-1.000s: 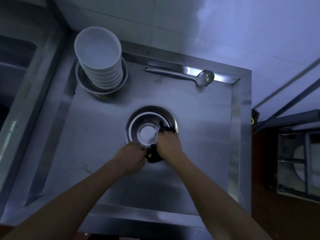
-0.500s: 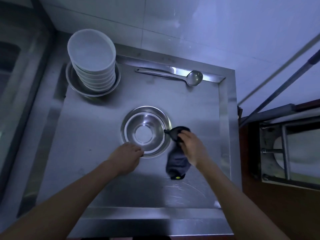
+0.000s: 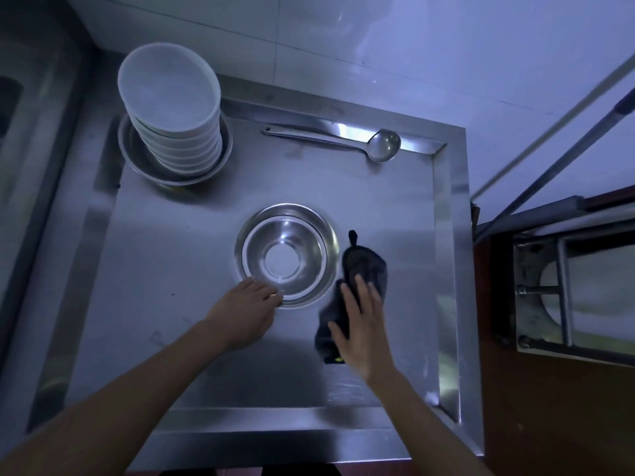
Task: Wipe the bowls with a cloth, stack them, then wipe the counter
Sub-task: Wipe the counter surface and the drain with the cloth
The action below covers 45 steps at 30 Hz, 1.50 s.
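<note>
Our right hand (image 3: 360,324) lies flat, fingers straight, on the dark cloth (image 3: 357,290), just right of the steel bowl (image 3: 285,255) mid-counter. Left hand (image 3: 245,312), fingers curled, pinches the bowl's near rim. We judge this bowl wiped; next, lift it toward the white bowls (image 3: 171,108) stacked at the counter's (image 3: 171,269) far-left corner. A ladle (image 3: 343,140) lies along the far edge, below a tiled wall (image 3: 412,46).

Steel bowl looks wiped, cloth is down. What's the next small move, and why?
Probably lift the steel bowl toward the white bowl stack: the left hand grips its near rim, while the right hand lies flat on the dark cloth beside it.
</note>
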Available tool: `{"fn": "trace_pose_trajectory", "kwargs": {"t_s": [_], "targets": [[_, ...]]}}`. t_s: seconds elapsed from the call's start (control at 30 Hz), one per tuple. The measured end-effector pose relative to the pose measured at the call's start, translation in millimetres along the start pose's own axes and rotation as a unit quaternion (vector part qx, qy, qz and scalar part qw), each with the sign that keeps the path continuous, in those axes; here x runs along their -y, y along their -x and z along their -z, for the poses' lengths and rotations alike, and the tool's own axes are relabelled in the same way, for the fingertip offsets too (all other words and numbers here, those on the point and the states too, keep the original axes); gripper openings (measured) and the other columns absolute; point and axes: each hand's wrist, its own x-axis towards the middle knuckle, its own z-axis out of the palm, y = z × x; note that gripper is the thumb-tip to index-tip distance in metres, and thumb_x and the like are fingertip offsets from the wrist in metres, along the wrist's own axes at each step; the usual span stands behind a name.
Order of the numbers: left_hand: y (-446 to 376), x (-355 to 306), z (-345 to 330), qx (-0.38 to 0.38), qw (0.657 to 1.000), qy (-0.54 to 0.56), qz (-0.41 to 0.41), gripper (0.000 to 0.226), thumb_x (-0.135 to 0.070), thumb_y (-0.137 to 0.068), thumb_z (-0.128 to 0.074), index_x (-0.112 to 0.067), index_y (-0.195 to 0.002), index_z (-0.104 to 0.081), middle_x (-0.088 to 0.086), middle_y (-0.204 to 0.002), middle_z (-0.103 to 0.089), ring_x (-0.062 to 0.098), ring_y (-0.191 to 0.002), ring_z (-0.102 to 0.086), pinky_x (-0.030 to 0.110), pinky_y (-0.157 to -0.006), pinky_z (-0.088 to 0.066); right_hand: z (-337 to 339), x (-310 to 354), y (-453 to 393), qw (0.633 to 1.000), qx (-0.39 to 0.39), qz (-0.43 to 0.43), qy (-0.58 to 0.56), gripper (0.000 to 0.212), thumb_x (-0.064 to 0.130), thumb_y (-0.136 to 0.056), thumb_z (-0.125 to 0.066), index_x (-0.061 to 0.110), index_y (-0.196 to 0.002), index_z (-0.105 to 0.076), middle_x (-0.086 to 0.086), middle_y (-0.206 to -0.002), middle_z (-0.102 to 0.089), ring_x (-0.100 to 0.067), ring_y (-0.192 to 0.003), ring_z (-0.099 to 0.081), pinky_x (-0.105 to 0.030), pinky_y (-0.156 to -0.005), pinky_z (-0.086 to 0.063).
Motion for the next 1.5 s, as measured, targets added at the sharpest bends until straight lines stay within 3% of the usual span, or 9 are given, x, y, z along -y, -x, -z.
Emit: {"fn": "trace_pose_trajectory", "kwargs": {"t_s": [0.2, 0.53, 0.67, 0.8, 0.9, 1.03, 1.1, 1.23, 1.5], "targets": [[4.0, -1.3, 0.1, 0.000, 1.000, -0.004, 0.006, 0.031, -0.026, -0.090, -0.046, -0.017, -0.109, -0.069, 0.002, -0.106, -0.068, 0.026, -0.101, -0.064, 0.040, -0.100, -0.048, -15.3, 22.8, -7.5, 0.986, 0.028, 0.136, 0.091, 0.057, 0.042, -0.090, -0.055, 0.025, -0.144, -0.049, -0.004, -0.164, -0.026, -0.031, -0.151, -0.025, -0.049, -0.110, -0.037], [17.2, 0.1, 8.8, -0.072, 0.996, 0.030, 0.048, 0.026, -0.022, -0.088, -0.058, -0.017, -0.109, -0.072, 0.005, -0.115, -0.070, 0.027, -0.110, -0.064, 0.038, -0.101, -0.042, 2.0, -19.0, -126.6, 0.993, -0.095, -0.052, 0.037, 0.051, 0.035, -0.094, -0.057, 0.018, -0.141, -0.048, -0.011, -0.162, -0.027, -0.037, -0.148, -0.023, -0.055, -0.116, -0.024], [31.7, 16.8, 22.8, -0.084, 0.985, 0.069, 0.133, 0.038, -0.027, -0.091, -0.050, -0.013, -0.118, -0.073, 0.007, -0.123, -0.071, 0.030, -0.117, -0.066, 0.041, -0.100, -0.051, 5.5, -5.9, -170.4, 0.994, -0.090, -0.032, 0.044, 0.052, 0.039, -0.092, -0.054, 0.019, -0.139, -0.047, -0.013, -0.159, -0.030, -0.041, -0.145, -0.024, -0.057, -0.115, -0.023], [38.9, 36.4, 49.9, -0.167, 0.941, 0.135, 0.262, 0.039, -0.026, -0.095, -0.048, -0.007, -0.116, -0.074, 0.013, -0.118, -0.073, 0.034, -0.109, -0.068, 0.041, -0.098, -0.052, -2.6, 19.6, -195.6, 0.996, -0.066, 0.042, 0.042, 0.056, 0.035, -0.090, -0.061, 0.020, -0.141, -0.045, -0.013, -0.159, -0.028, -0.042, -0.146, -0.021, -0.058, -0.116, -0.022], [41.6, 58.7, 69.5, -0.231, 0.861, 0.228, 0.393, 0.031, -0.020, -0.098, -0.056, -0.010, -0.122, -0.072, 0.009, -0.125, -0.071, 0.030, -0.110, -0.067, 0.040, -0.100, -0.050, -9.2, 48.1, -207.5, 0.995, -0.060, 0.074, 0.025, 0.053, 0.028, -0.091, -0.061, 0.019, -0.141, -0.045, -0.013, -0.159, -0.027, -0.042, -0.146, -0.021, -0.059, -0.116, -0.021], [40.7, 93.6, 89.7, -0.250, 0.778, 0.317, 0.481, 0.031, -0.014, -0.101, -0.059, -0.019, -0.130, -0.067, -0.008, -0.126, -0.066, 0.006, -0.107, -0.062, 0.014, -0.092, -0.043, -19.9, 92.9, -221.0, 0.993, -0.058, 0.104, -0.013, 0.045, 0.021, -0.093, -0.060, 0.017, -0.136, -0.051, -0.013, -0.158, -0.033, -0.042, -0.144, -0.026, -0.058, -0.115, -0.023], [41.1, 107.2, 95.8, -0.254, 0.772, 0.332, 0.478, 0.031, -0.013, -0.102, -0.057, -0.017, -0.131, -0.066, -0.008, -0.128, -0.065, 0.003, -0.114, -0.059, 0.008, -0.091, -0.038, -29.5, 115.7, -224.4, 0.991, -0.050, 0.121, -0.030, 0.043, 0.020, -0.093, -0.058, 0.015, -0.136, -0.053, -0.014, -0.156, -0.036, -0.042, -0.144, -0.028, -0.059, -0.114, -0.025], [47.4, 122.2, 103.2, -0.237, 0.775, 0.356, 0.465, 0.032, -0.014, -0.102, -0.055, -0.018, -0.132, -0.066, -0.007, -0.131, -0.066, 0.007, -0.120, -0.059, 0.022, -0.099, -0.041, -49.2, 155.4, -210.2, 0.989, -0.035, 0.125, -0.066, 0.045, 0.018, -0.093, -0.054, 0.014, -0.138, -0.053, -0.014, -0.158, -0.035, -0.041, -0.147, -0.025, -0.060, -0.118, -0.021], [49.3, 143.5, 107.4, -0.235, 0.741, 0.426, 0.463, 0.034, -0.014, -0.104, -0.053, -0.017, -0.137, -0.062, -0.007, -0.133, -0.064, 0.010, -0.120, -0.059, 0.026, -0.102, -0.045, -66.1, 200.9, -147.1, 0.981, -0.031, 0.122, -0.146, 0.046, 0.019, -0.095, -0.046, 0.017, -0.140, -0.052, -0.009, -0.162, -0.027, -0.033, -0.152, -0.015, -0.054, -0.121, -0.019]]}}
